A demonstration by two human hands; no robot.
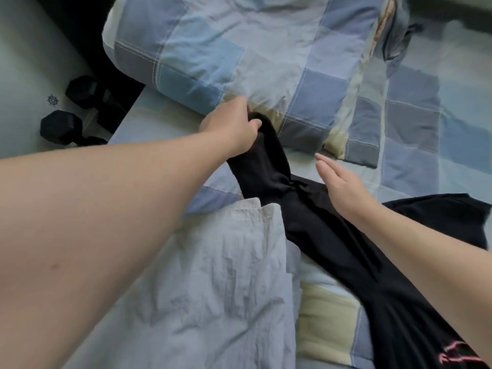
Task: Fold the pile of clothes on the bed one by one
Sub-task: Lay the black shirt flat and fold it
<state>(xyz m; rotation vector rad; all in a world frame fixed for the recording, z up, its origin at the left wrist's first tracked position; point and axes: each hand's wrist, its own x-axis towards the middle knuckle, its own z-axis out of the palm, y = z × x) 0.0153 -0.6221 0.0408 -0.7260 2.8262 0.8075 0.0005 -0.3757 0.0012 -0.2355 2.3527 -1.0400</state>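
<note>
A bedroom in a home: a bed (415,161) in blue checked sheets, a folded quilt (239,49) of the same check toward its far edge, a black garment (332,235) and pale shirt (213,288) lying on it, dumbbells (61,126) on the floor (26,62) off its left edge.

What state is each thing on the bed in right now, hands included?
Black garment, unfolded, stretched out, twisted mid-length.
Left hand, grips the garment's far end.
Right hand, open, fingers straight, over the garment's middle.
White shirt, unfolded, crumpled, beside the garment.
Duvet, folded, at the bed's far side.
</note>
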